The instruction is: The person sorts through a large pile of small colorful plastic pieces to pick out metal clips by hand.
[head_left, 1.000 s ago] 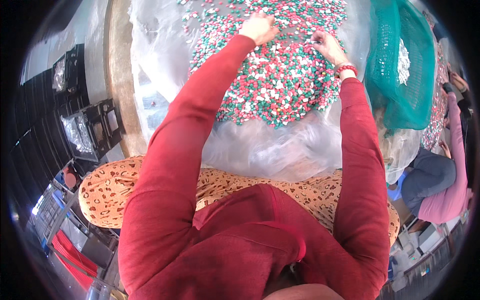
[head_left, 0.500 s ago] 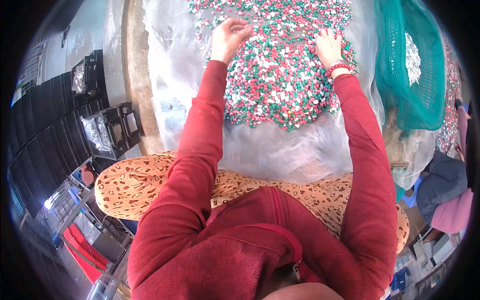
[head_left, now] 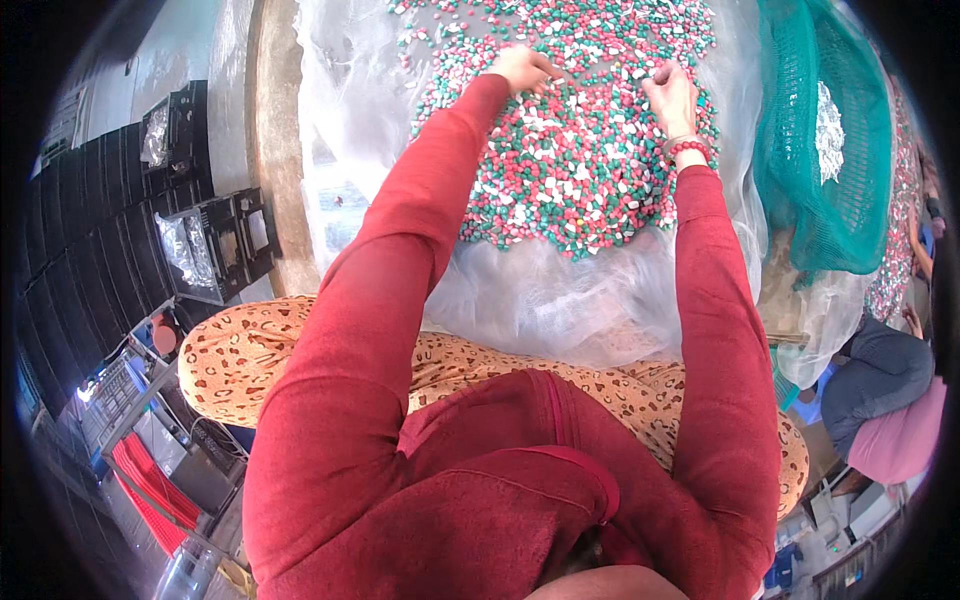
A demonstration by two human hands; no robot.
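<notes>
A wide heap of small red, green and white pellet-like pieces point(head_left: 570, 180) lies on clear plastic sheeting point(head_left: 560, 300) in front of me. Over the far left part of the heap, my left hand point(head_left: 522, 70) reaches to the right, its fingers somewhat apart and low over the pieces. My right hand point(head_left: 672, 95), with a red bead bracelet at the wrist, is at the heap's right side. Its fingers are bent together in a pinch; whatever is between them is too small to make out.
A green mesh basket point(head_left: 850, 210) with green netting and something whitish inside stands on the right. Black crates point(head_left: 215, 240) holding clear bags stand at the left. Another person in dark trousers point(head_left: 880, 375) sits at the far right beside more coloured pieces.
My left hand has moved right over the heap, closer to the right hand. My right hand has shifted slightly, its fingers now drawn together. The view has tilted a little.
</notes>
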